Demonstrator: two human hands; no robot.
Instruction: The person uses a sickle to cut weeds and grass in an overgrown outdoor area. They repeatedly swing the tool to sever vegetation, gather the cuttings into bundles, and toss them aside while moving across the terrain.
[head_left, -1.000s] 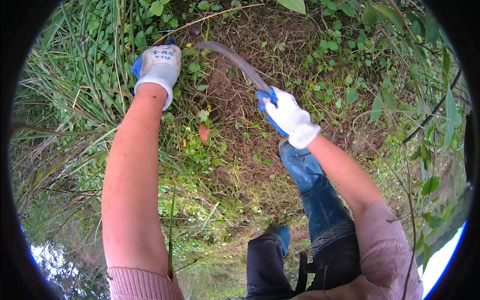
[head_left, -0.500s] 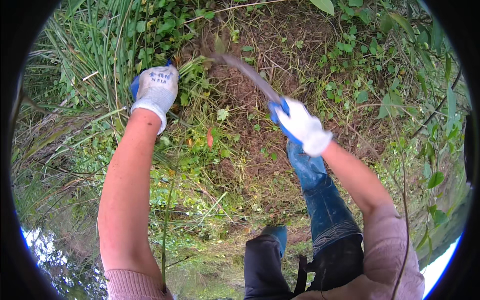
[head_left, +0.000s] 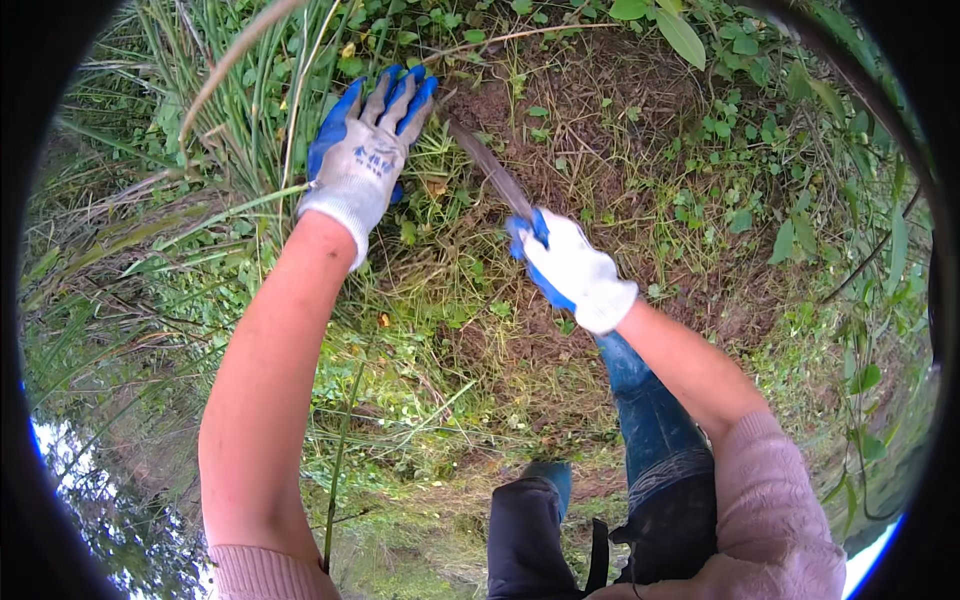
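Note:
My left hand (head_left: 368, 152), in a white-and-blue work glove, lies open over the green grass and weeds, fingers stretched out and a little apart. Beside its fingertips is the tip of a sickle (head_left: 488, 165) with a dark, slightly curved blade. My right hand (head_left: 568, 262), gloved the same way, is closed around the sickle's handle, which the fingers mostly hide. The blade points up and left over low weeds and brown soil. Tall grass blades (head_left: 270, 110) stand just left of my left hand.
Bare reddish soil (head_left: 590, 110) with cut stems stretches ahead. My blue rubber boot (head_left: 655, 410) stands below my right hand. Leafy vines (head_left: 870, 200) and a thin branch hang along the right. A dry curved stalk (head_left: 225, 65) leans in at the upper left.
My left hand has opened from a closed grip on grass and moved slightly right and away from me. My right hand has drawn the sickle left and a little nearer.

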